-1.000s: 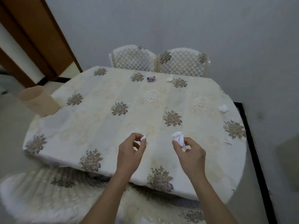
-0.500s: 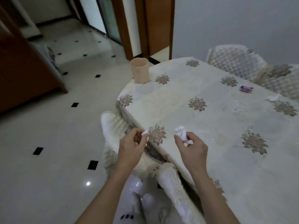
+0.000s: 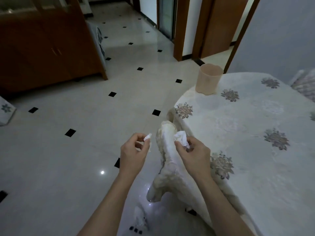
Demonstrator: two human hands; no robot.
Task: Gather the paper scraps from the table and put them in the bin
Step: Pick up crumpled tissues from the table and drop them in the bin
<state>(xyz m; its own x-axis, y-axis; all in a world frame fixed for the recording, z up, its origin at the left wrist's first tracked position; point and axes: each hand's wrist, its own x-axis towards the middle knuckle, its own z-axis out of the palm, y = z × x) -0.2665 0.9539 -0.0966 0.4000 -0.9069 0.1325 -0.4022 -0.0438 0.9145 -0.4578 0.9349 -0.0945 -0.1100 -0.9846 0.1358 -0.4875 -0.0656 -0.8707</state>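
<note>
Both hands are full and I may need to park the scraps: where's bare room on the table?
The tablecloth is bare from the bin at the far corner down to the edge by the right hand. It is crowded only at that near edge, where the chair back stands between both hands.

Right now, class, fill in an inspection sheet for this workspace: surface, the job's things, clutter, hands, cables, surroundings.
Surface: oval table under a cream floral-patterned tablecloth; the visible part carries no scraps.
Job's things: small white paper scrap pinched in the left hand; larger crumpled white paper scrap in the right hand; beige plastic bin upright beyond the table's far end, mouth open.
Clutter: nothing seen.
Hands: left hand and right hand both raised off the table's edge, each shut on its scrap.
Cables: nothing seen.
Surroundings: glossy white tiled floor, brown wooden cabinet, cream padded chair below the hands.
</note>
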